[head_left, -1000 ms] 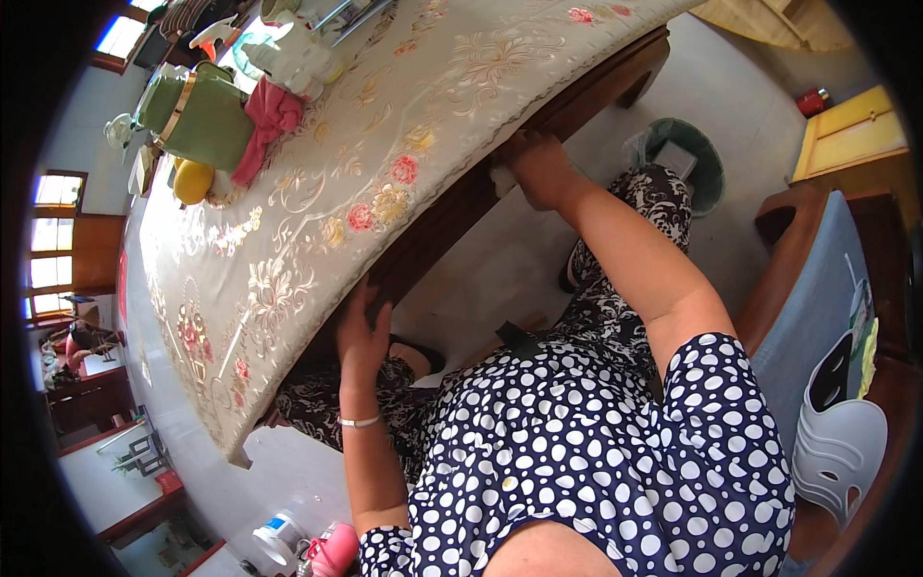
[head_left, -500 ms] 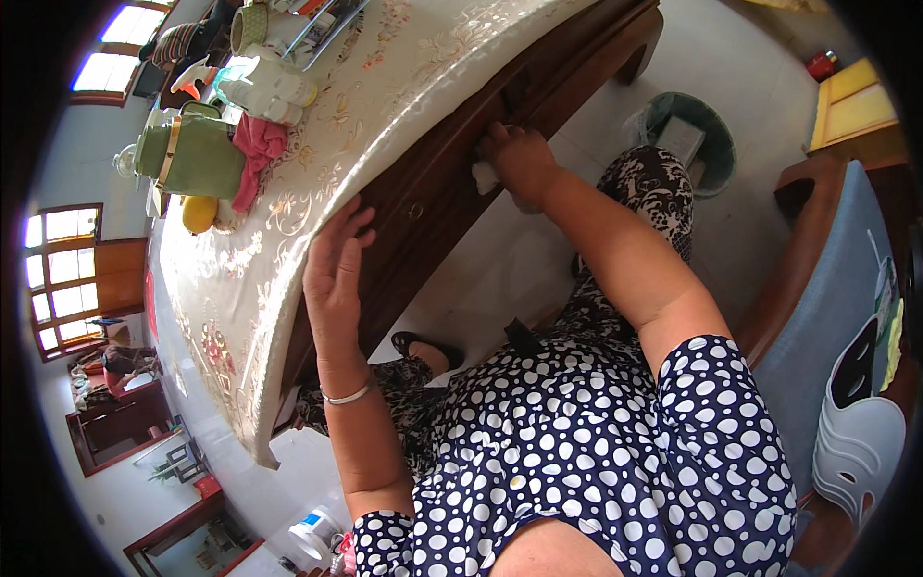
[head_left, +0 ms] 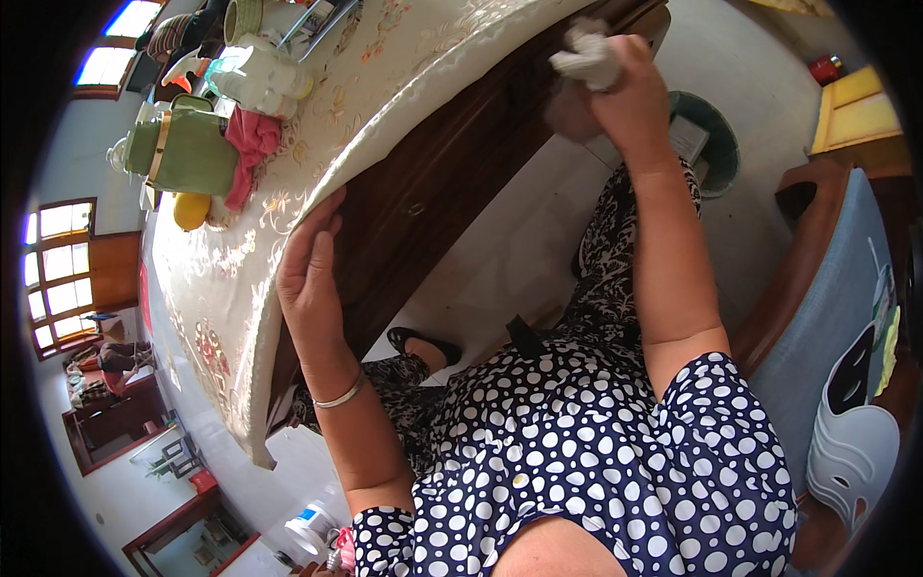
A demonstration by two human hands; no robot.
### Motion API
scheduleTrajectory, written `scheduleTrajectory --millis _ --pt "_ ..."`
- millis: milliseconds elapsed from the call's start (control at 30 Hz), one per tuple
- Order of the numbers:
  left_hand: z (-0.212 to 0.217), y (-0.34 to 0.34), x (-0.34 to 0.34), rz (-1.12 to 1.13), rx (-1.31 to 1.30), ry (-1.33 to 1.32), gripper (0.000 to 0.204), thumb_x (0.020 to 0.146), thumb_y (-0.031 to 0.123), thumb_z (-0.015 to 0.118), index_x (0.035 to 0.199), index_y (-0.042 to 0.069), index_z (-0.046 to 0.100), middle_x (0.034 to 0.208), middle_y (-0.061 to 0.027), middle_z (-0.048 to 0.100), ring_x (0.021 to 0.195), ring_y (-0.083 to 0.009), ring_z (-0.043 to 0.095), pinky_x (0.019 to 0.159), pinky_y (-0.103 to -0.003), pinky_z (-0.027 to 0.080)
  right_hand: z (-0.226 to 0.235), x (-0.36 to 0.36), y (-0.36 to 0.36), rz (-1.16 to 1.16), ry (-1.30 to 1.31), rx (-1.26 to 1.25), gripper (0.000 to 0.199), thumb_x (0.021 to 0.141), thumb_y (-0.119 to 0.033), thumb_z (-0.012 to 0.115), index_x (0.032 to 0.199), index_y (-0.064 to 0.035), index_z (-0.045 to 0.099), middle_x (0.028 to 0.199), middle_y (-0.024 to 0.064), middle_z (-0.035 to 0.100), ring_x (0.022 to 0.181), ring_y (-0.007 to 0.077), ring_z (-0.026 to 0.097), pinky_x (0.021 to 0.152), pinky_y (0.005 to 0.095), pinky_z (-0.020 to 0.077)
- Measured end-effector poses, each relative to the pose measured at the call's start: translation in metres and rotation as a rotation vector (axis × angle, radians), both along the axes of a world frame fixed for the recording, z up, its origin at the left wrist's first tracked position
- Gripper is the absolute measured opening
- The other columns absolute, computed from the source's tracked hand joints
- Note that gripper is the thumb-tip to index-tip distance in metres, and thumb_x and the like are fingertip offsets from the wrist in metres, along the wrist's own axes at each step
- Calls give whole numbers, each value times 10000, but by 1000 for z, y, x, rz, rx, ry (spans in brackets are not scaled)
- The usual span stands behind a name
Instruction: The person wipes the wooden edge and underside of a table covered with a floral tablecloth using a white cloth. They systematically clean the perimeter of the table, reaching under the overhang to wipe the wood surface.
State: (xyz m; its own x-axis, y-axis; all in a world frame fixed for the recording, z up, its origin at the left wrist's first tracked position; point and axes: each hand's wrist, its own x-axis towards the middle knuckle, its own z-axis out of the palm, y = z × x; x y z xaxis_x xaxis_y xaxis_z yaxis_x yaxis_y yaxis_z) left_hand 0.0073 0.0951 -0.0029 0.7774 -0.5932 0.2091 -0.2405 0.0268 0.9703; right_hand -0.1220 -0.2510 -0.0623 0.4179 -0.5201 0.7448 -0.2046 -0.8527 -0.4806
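Observation:
My right hand (head_left: 635, 101) is closed around a crumpled whitish cloth (head_left: 588, 60), slightly blurred by motion. It is at the far right end of the dark wooden table front (head_left: 461, 144); whether the cloth touches the wood I cannot tell. My left hand (head_left: 312, 264), with a silver bangle (head_left: 340, 390) on its wrist, lies against the hanging edge of the cream floral tablecloth (head_left: 356, 154). Its fingers are stretched out, the thumb a little apart. A small metal drawer pull (head_left: 414, 208) shows on the wood between my hands.
On the table stand a green canister (head_left: 197, 149), a pink cloth (head_left: 252, 144), a yellow fruit-like object (head_left: 191, 211) and a clear spray bottle (head_left: 255, 77). A dark green bin (head_left: 721, 154) stands on the floor beyond my knee. To my right is a blue-cushioned wooden seat (head_left: 817, 317).
My right hand has swung up and away to the right along the table front, taking the whitish cloth along. My left hand has shifted slightly left and down, against the tablecloth edge.

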Motion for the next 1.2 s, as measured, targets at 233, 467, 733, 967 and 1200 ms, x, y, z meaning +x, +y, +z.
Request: scheduleTrajectory --millis 233,467,733,967,1200 --pt "10 1 10 -250 -413 371 509 1024 145 461 1475 -70 365 1469 -343 415 1443 -423 340 1192 -529 247 -11 29 58 356 104 -143 565 616 -163 845 1143 -141 641 1196 60 600 1115 302 581 906 429 457" --pt "37 -2 15 -252 -358 581 562 1034 176 443 1508 -74 272 1486 -405 323 1442 -451 315 1196 -525 250 -16 51 141 642 75 -360 296 754 -180 645 1044 -127 672 1148 23 600 1022 233 557 819 385 434" --pt "57 -1 25 -267 -222 596 543 1055 187 420 1511 -68 272 1478 -398 335 1427 -425 346 1187 -483 290 -25 79 275 654 14 -568 212 765 -240 622 938 -149 704 1014 -16 643 1045 189 552 850 367 416" --pt "56 -2 28 -273 -174 627 539 1060 196 425 1508 -65 278 1474 -393 341 1418 -417 357 1181 -479 299 -17 101 287 727 -150 -643 255 775 -235 636 1019 -180 685 1111 -48 638 1081 175 563 880 364 431" --pt "51 4 30 -263 -219 668 555 1056 201 446 1513 -63 273 1486 -390 323 1436 -426 319 1194 -496 262 -18 81 169 633 139 -636 326 816 -203 605 1138 -171 638 1178 5 607 1125 213 546 888 395 445"
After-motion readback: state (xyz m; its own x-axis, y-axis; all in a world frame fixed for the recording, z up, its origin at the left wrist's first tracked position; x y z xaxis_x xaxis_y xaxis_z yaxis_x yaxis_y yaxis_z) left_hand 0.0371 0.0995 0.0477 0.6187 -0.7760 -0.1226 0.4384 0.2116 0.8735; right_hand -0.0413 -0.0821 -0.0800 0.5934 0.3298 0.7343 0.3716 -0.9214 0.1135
